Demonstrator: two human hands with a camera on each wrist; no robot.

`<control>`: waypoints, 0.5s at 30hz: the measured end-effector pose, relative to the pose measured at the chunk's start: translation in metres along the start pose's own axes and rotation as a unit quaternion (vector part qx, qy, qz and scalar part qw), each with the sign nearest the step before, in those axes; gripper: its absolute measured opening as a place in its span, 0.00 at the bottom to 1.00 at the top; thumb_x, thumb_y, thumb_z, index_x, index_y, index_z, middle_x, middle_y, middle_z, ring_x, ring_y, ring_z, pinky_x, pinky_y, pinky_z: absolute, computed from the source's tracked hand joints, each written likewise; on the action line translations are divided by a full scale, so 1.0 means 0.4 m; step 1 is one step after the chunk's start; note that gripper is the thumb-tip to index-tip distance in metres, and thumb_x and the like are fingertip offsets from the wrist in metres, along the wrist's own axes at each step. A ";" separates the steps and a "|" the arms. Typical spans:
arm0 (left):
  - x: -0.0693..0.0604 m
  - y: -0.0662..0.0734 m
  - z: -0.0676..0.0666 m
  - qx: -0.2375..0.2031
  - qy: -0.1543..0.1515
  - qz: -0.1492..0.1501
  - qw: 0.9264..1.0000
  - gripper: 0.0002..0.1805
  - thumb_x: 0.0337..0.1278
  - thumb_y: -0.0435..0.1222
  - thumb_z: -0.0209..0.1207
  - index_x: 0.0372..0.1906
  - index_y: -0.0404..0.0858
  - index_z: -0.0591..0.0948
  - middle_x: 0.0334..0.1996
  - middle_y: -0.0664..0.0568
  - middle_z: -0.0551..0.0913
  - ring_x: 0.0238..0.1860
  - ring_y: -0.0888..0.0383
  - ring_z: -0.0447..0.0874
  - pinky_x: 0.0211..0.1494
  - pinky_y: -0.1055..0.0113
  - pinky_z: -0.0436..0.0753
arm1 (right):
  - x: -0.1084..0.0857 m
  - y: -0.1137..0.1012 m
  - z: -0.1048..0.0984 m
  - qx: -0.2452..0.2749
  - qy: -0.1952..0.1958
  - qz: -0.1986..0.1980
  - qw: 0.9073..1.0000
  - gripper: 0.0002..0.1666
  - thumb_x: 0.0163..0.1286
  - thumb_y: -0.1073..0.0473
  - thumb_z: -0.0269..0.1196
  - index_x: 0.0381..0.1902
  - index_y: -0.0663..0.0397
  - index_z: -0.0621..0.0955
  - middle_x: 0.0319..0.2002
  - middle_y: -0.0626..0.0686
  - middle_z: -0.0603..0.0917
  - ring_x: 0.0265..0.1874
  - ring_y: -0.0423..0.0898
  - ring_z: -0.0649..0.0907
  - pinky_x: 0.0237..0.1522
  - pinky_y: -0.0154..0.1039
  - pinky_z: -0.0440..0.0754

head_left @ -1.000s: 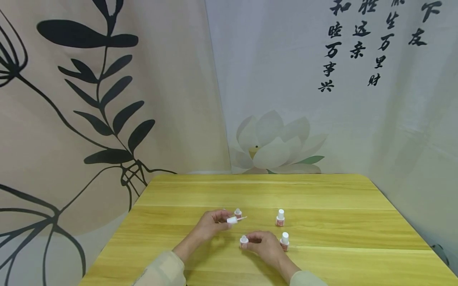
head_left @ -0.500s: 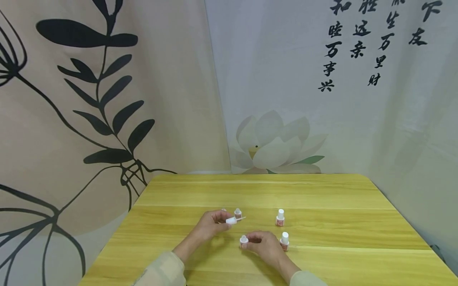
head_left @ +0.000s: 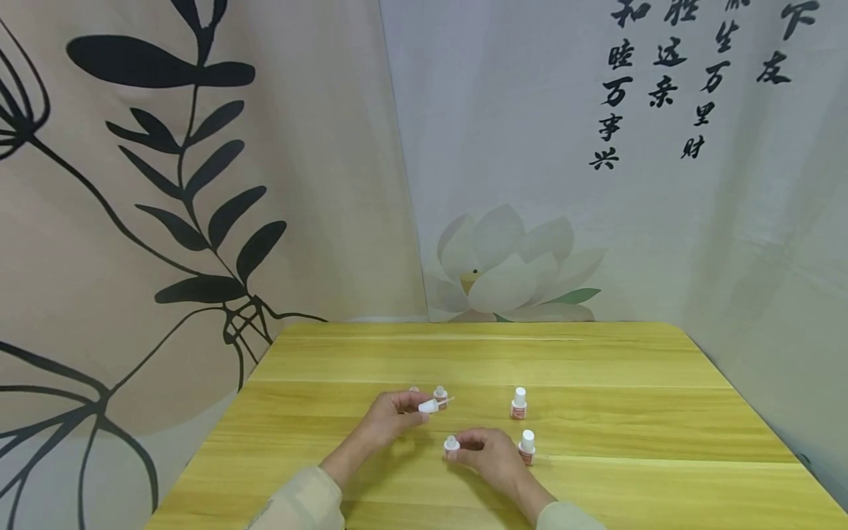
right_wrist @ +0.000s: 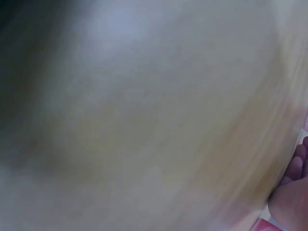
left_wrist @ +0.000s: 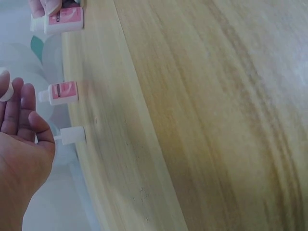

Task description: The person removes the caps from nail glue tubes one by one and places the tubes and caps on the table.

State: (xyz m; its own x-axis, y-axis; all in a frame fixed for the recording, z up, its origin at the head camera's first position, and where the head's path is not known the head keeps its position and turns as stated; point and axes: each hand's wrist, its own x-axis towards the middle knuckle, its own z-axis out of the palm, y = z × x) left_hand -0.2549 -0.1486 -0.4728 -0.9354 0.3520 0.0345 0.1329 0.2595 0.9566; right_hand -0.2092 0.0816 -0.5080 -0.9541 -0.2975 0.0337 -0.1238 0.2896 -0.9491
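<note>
In the head view my left hand (head_left: 396, 416) pinches a white cap (head_left: 428, 406) with a thin applicator stem pointing right and slightly up. My right hand (head_left: 490, 456) grips a small uncapped bottle (head_left: 452, 445) upright near the table top; its pink label (left_wrist: 66, 16) shows in the left wrist view. Just behind the left hand stands another uncapped bottle (head_left: 440, 396). Also near that hand, a small white piece with a narrow stem (left_wrist: 73, 135) stands on the table; its kind is unclear. The right wrist view is blurred, with part of the right hand (right_wrist: 291, 202) at its edge.
A capped white bottle with a reddish label (head_left: 519, 405) stands at the back right. Another capped bottle (head_left: 527, 447) is just beyond the right hand, close to its knuckles. The wooden table (head_left: 629, 412) ends at a printed curtain (head_left: 331, 184).
The applicator stem on the cap in my left hand has tilted slightly upward. My right hand and its bottle have stayed in place.
</note>
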 end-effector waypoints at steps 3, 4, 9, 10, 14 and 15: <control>0.000 -0.002 0.000 -0.011 -0.003 0.002 1.000 0.13 0.61 0.34 0.65 0.50 0.37 0.84 0.45 0.47 0.86 0.45 0.55 0.80 0.49 0.61 0.81 | 0.001 0.000 0.000 -0.002 0.000 0.004 1.000 0.15 0.60 0.54 0.73 0.43 0.53 0.87 0.40 0.48 0.88 0.41 0.44 0.84 0.45 0.43 0.81; 0.000 -0.003 0.000 -0.015 -0.004 0.003 1.000 0.13 0.61 0.34 0.65 0.50 0.37 0.84 0.46 0.47 0.86 0.46 0.55 0.81 0.49 0.61 0.81 | 0.001 0.000 -0.001 -0.002 0.000 0.005 1.000 0.15 0.60 0.54 0.73 0.43 0.53 0.87 0.40 0.48 0.88 0.41 0.44 0.84 0.45 0.43 0.81; 0.000 -0.005 -0.001 -0.024 -0.010 0.005 1.000 0.13 0.62 0.33 0.64 0.50 0.35 0.83 0.47 0.48 0.87 0.48 0.54 0.82 0.52 0.61 0.81 | 0.002 0.001 -0.001 -0.002 0.000 0.003 1.000 0.15 0.60 0.54 0.73 0.43 0.53 0.87 0.40 0.48 0.88 0.41 0.44 0.84 0.44 0.42 0.82; -0.001 -0.005 -0.001 -0.025 -0.011 0.006 1.000 0.13 0.62 0.33 0.64 0.50 0.35 0.83 0.47 0.48 0.87 0.49 0.54 0.82 0.53 0.60 0.81 | 0.002 0.001 -0.001 -0.002 0.001 0.002 1.000 0.15 0.60 0.54 0.73 0.43 0.53 0.87 0.40 0.48 0.88 0.41 0.45 0.84 0.44 0.42 0.82; -0.001 -0.005 -0.001 -0.025 -0.009 0.007 1.000 0.12 0.62 0.33 0.64 0.49 0.36 0.83 0.48 0.48 0.87 0.50 0.53 0.82 0.54 0.59 0.80 | 0.002 0.002 -0.002 -0.003 0.001 -0.001 1.000 0.15 0.60 0.54 0.73 0.43 0.54 0.87 0.41 0.49 0.88 0.41 0.45 0.84 0.44 0.43 0.82; -0.002 -0.004 0.000 -0.022 -0.007 0.006 1.000 0.12 0.62 0.34 0.64 0.49 0.36 0.83 0.47 0.48 0.87 0.50 0.53 0.82 0.54 0.59 0.80 | 0.002 0.002 -0.002 -0.002 0.001 -0.001 1.000 0.15 0.60 0.54 0.73 0.43 0.54 0.87 0.41 0.49 0.88 0.41 0.45 0.84 0.44 0.43 0.82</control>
State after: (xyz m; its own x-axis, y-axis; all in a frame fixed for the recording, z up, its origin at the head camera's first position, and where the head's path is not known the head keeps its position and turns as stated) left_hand -0.2544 -0.1494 -0.4743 -0.9293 0.3668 0.0425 0.1292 0.2151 0.9680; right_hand -0.2102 0.0823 -0.5084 -0.9545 -0.2961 0.0354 -0.1262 0.2936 -0.9475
